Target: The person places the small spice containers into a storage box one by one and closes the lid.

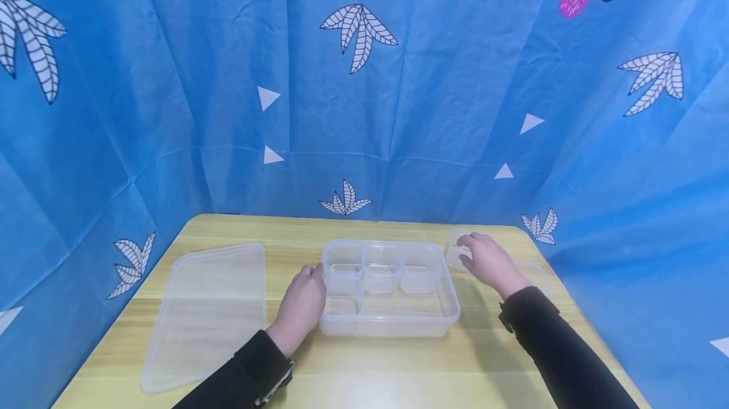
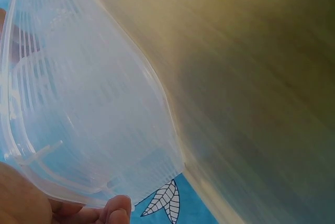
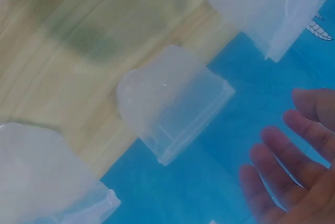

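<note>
A large clear plastic storage box (image 1: 393, 327) sits mid-table, with several small clear square boxes (image 1: 418, 279) inside it. Gripping its left side is my left hand (image 1: 302, 301); in the left wrist view, fingers (image 2: 119, 211) curl at the corner of the box's ribbed wall (image 2: 104, 93). To the right, my right hand (image 1: 486, 263) hovers by a loose small box (image 1: 455, 260). The right wrist view has this small box (image 3: 172, 98) apart from the spread fingers (image 3: 282, 150), and nothing lies in the palm.
A flat clear lid (image 1: 211, 314) lies on the left of the wooden table (image 1: 370, 371). Another small box (image 1: 538, 276) stands near the right edge, partly behind the right wrist. A patterned blue curtain (image 1: 444, 99) surrounds the table's back and sides.
</note>
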### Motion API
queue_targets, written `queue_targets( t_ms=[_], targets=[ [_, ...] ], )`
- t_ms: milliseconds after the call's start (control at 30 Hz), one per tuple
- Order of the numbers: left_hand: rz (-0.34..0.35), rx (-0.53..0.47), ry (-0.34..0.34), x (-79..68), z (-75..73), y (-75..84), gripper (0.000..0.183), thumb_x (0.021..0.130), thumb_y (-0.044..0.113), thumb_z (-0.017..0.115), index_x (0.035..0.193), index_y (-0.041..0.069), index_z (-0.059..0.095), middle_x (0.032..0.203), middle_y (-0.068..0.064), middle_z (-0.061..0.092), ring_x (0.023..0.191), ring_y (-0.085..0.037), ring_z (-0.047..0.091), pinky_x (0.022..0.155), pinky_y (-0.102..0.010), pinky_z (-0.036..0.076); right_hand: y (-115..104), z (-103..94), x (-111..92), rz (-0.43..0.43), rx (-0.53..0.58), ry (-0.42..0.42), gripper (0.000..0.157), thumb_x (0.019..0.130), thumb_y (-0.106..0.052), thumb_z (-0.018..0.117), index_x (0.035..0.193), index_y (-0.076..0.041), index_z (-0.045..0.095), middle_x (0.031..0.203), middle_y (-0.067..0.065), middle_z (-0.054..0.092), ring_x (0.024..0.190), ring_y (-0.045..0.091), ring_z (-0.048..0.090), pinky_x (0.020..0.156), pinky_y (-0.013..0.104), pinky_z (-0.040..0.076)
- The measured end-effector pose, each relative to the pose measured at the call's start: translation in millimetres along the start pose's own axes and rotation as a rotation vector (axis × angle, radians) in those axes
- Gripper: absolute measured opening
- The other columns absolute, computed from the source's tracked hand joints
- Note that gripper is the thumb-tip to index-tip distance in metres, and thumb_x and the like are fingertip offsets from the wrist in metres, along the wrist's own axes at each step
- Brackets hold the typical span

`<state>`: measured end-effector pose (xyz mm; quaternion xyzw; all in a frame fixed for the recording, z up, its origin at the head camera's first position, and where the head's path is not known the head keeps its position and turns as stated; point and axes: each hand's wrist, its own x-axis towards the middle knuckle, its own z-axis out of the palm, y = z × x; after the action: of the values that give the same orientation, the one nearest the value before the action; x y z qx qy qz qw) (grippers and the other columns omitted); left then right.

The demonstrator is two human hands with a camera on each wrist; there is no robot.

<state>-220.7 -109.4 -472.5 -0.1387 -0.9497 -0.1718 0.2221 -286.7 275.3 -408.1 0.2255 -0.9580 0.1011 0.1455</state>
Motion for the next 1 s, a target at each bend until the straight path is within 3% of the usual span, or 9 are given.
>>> queue_targets(
  t_ms=[567, 1000],
  targets=[
    [0.012, 0.016, 0.012, -1.1, 0.5, -1.3, 0.031, 0.093, -0.006, 0.057, 0.122, -0.019, 0.06, 0.096, -0.024, 0.064, 0.071, -0.022, 0.061, 0.062, -0.028, 0.056, 11, 17.9, 5, 0.067, -0.017, -0.034, 0.032, 0.087, -0.002, 0.072, 0.116, 0.008, 0.064, 0.113, 0.026, 0.066, 0.108, 0.047, 0.06, 0.096, 0.057, 0.048],
    [0.053, 0.051, 0.051, -1.1, 1.4, -1.7, 0.03, 0.091, -0.007, 0.059, 0.118, -0.019, 0.062, 0.09, -0.022, 0.064, 0.062, -0.015, 0.051, 0.054, -0.023, 0.05, 16, 33.5, 9, 0.115, -0.031, -0.063, 0.034, 0.086, -0.003, 0.072, 0.117, 0.008, 0.063, 0.115, 0.029, 0.064, 0.11, 0.048, 0.058, 0.096, 0.058, 0.047]
  ],
)
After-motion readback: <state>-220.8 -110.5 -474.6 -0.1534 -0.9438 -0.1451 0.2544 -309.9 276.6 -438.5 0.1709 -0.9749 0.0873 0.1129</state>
